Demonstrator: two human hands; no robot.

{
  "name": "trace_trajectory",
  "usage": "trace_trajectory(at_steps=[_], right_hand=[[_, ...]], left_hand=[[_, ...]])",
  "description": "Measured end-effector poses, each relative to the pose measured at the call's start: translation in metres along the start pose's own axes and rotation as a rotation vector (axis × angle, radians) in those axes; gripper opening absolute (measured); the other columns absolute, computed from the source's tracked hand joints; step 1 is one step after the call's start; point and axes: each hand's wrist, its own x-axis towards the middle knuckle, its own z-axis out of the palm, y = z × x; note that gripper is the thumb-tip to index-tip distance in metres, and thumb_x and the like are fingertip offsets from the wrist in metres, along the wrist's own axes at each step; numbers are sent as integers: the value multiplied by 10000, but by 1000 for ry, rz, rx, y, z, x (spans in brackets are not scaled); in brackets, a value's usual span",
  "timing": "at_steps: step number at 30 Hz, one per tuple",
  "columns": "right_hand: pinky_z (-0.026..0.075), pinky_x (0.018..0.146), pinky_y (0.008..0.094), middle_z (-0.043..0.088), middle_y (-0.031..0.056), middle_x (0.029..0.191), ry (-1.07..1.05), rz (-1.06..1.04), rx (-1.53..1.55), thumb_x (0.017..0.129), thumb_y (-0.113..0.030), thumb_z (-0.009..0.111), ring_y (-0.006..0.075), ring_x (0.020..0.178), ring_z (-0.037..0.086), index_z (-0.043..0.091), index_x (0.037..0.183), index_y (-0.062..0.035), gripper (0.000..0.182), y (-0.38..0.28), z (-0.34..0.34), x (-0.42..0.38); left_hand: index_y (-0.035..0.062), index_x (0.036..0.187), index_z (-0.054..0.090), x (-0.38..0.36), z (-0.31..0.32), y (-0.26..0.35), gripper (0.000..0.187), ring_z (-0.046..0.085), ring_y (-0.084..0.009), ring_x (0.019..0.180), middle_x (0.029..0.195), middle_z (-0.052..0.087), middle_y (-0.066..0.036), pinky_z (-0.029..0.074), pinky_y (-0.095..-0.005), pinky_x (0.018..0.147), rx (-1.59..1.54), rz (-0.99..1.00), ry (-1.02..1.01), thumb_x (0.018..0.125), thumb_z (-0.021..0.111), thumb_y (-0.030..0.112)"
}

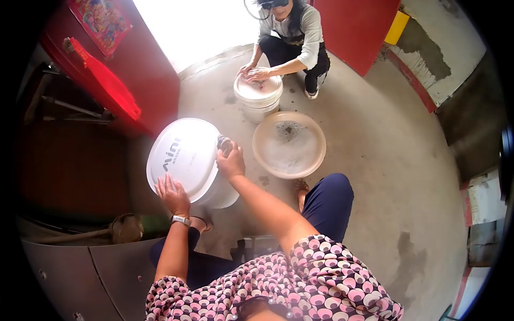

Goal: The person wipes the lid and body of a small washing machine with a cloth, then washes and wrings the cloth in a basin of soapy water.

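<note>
A white tub with a lid (pixel 188 152) marked "mini" stands on the floor in front of me, tilted in my view. My left hand (pixel 173 197) lies on the near edge of the lid with fingers spread; a watch band circles that wrist. At the lid's right rim, my right hand (pixel 231 160) is closed around a bunched grey cloth (pixel 224 143), partly hidden by the fingers. Right of the tub sits a wide beige basin (pixel 258 155) of sudsy water, with a dark patch in the suds near its far side.
Across from me a person (pixel 308 32) squats with both hands on a white bucket (pixel 259 109) behind the basin. Red doors (pixel 136 69) flank a bright doorway. Grey cabinets (pixel 80 273) stand at lower left. Concrete floor (pixel 385 176) stretches right, with wet patches.
</note>
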Motion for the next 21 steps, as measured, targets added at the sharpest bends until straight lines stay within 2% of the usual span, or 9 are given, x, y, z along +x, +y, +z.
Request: trace_trajectory(at_steps=[6, 9, 11, 12, 18, 19, 20, 21], right_hand=[[471, 838, 458, 482, 190, 1155, -3, 21, 18, 774, -359, 565, 378, 999, 563, 419, 1236, -141, 531, 3, 1, -14], [474, 830, 460, 482, 194, 1153, 4, 27, 30, 776, -351, 562, 381, 991, 568, 413, 1244, -142, 533, 3, 1, -14], [449, 872, 428, 484, 235, 1143, -32, 12, 43, 773, -312, 583, 381, 1026, 536, 401, 1262, -55, 581, 0, -6, -13], [443, 881, 439, 475, 233, 1157, -53, 26, 20, 778, -325, 572, 382, 1043, 528, 394, 1268, -60, 585, -3, -9, -12], [457, 845, 463, 454, 247, 1161, -104, -18, 30, 787, -327, 562, 399, 1011, 532, 368, 1271, -90, 573, 9, -7, -1], [487, 788, 471, 463, 212, 1179, -87, -18, -33, 779, -318, 540, 372, 948, 578, 394, 1256, -118, 538, 9, -6, 1], [487, 804, 460, 447, 203, 1216, -54, -55, -72, 781, -309, 537, 363, 967, 578, 379, 1277, -94, 563, 18, 2, 5], [476, 829, 458, 431, 198, 1239, -132, -5, -25, 791, -315, 531, 354, 991, 570, 375, 1282, -85, 564, 5, -23, 0]], left_hand=[[35, 1189, 573, 3, 5, -8, 380, 333, -374, 1271, 1302, 459, -218, 212, -437, 1086, 5, 49, -27, 855, 489, 195], [43, 1190, 576, 4, 6, -4, 387, 331, -376, 1274, 1308, 457, -211, 213, -439, 1086, -5, 9, -41, 845, 498, 202], [51, 1191, 577, 5, 5, -1, 395, 336, -381, 1272, 1312, 456, -207, 218, -440, 1084, -22, -28, -16, 840, 500, 214], [43, 1190, 576, 5, 5, -2, 400, 348, -383, 1264, 1313, 454, -208, 227, -444, 1080, 2, -30, -30, 840, 493, 218], [11, 1152, 585, 7, 19, -27, 364, 465, -343, 1167, 1204, 554, -191, 264, -449, 1052, -56, 152, 51, 878, 463, 217], [7, 1150, 583, 6, 27, -33, 364, 477, -344, 1153, 1187, 568, -184, 266, -453, 1049, -50, 185, 86, 887, 459, 225], [6, 1149, 583, 5, 22, -25, 367, 476, -343, 1156, 1187, 570, -177, 269, -455, 1047, -3, 205, 51, 891, 456, 234], [4, 1148, 582, 5, 15, -18, 371, 474, -343, 1158, 1187, 573, -170, 273, -457, 1044, 48, 225, 22, 896, 454, 244]])
